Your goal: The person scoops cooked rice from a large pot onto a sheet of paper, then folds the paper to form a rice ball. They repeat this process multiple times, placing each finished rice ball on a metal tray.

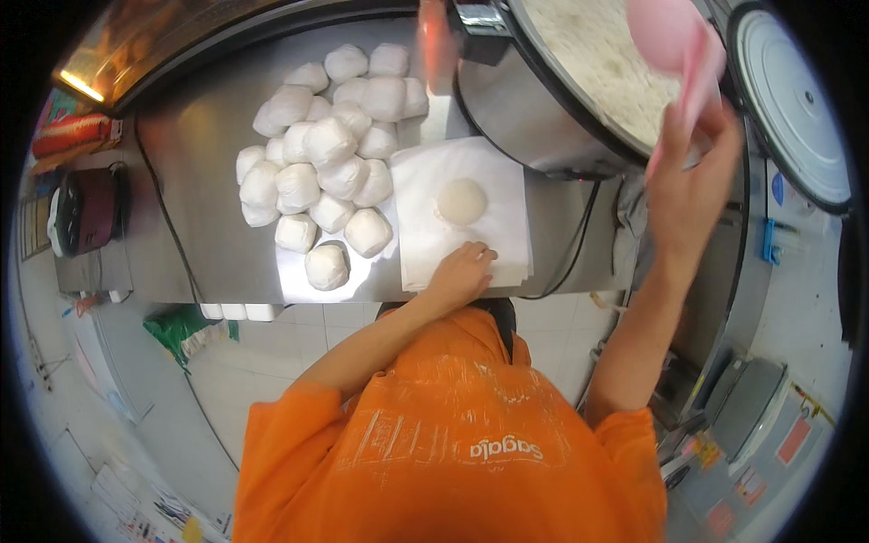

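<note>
Cooked white rice (604,61) fills a large steel pot (536,115) at the upper right. Over its near rim, my right hand (699,149) grips a pink plastic scoop (669,41); the scoop's bowl is raised above the rice. A stack of white paper sheets (414,251) lies before me, with a round, pale, flat mound (461,201), perhaps rice, on the top sheet. My left hand (465,271) rests on the near part of the paper, fingers slightly curled, holding nothing that I can see. Many white paper-wrapped bundles (329,142) are piled left of the stack.
The steel counter (204,224) has a dark cable (159,203) across its left side and another (577,251) below the pot. A glass-fronted case (129,54) borders the upper left. A round lid (791,102) stands at the far right, and a blurred orange-red object (434,47) by the pot.
</note>
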Demonstrator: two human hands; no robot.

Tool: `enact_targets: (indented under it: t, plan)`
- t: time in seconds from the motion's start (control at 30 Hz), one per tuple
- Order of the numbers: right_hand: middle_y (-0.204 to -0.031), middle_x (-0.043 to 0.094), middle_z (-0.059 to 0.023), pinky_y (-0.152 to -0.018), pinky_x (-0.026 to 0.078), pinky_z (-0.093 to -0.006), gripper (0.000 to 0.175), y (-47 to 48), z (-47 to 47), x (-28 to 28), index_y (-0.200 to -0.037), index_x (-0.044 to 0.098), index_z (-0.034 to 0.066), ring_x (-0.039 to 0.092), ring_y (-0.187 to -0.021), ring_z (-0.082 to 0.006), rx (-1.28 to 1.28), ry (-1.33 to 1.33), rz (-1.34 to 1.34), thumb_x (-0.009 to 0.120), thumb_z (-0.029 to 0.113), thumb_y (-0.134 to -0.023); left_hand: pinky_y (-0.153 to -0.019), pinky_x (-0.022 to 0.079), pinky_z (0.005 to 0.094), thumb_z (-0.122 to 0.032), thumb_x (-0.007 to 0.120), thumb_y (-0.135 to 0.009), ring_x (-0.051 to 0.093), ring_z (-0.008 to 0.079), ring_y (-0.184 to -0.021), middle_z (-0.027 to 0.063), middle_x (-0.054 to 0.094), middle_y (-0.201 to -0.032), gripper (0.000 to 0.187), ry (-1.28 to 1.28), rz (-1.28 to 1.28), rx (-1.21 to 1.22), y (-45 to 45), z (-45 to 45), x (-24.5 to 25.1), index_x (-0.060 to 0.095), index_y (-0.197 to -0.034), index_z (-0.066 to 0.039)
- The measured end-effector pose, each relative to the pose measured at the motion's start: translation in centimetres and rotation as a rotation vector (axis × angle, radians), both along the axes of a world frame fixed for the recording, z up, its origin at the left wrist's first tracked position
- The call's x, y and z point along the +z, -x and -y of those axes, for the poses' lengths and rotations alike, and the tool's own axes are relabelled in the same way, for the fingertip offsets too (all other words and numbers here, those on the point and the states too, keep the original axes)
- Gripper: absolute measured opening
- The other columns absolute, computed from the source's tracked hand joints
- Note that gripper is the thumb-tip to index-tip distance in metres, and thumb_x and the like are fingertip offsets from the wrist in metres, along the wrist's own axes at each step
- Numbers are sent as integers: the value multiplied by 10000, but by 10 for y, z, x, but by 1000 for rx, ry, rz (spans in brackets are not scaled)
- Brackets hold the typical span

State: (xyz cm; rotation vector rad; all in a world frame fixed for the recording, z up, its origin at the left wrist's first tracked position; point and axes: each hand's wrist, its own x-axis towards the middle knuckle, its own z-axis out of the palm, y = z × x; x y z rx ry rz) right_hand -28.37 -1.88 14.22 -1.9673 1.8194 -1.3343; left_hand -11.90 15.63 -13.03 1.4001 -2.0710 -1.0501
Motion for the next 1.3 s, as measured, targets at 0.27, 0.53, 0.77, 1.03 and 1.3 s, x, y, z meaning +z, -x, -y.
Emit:
enact_targets:
  t: [0.27, 0.53, 0.77, 1.03, 1.3]
  plan:
    - [-966, 706, -228, -827, 527, -444, 237, 32, -123, -190, -1069, 680, -10, 679, -894, -417, 92, -792, -46, 567, 168, -959, -885, 495, 424, -268, 790, -759, 557, 309, -1093, 116, 560, -1174, 541, 78, 123, 27, 46, 11, -26, 567, -1208, -63]
    - [-904, 725, -169, -771, 537, -339, 210, 89, -192, -315, -1064, 696, -53, 695, -824, -235, 93, -839, 105, 592, 82, -941, -839, 482, 425, -304, 808, -746, 559, 311, -1056, 116, 559, -1133, 543, 86, 153, 79, 59, 18, -24, 570, -1171, -64]
    - [-896, 722, -116, -737, 517, -302, 240, 87, -183, -309, -1036, 720, -59, 660, -793, -162, 38, -963, 219, 663, 144, -922, -865, 472, 416, -298, 809, -746, 560, 304, -1062, 109, 566, -1125, 521, 109, 162, 87, 65, 22, -25, 588, -1158, -70]
    - [-793, 665, -31, -629, 467, -291, 286, 91, -172, -303, -1015, 739, -50, 567, -683, -125, -52, -1089, 381, 715, 220, -922, -882, 471, 418, -285, 810, -743, 572, 292, -1080, 83, 586, -1131, 477, 113, 82, 95, 61, 21, -31, 620, -1146, -117]
    - [-822, 675, -53, -630, 460, -296, 318, 96, -171, -310, -947, 744, -71, 577, -707, -131, -21, -1095, 338, 723, 244, -916, -891, 460, 422, -262, 807, -737, 568, 290, -1079, 82, 591, -1128, 456, 140, 51, 90, 60, 21, -32, 648, -1134, -103]
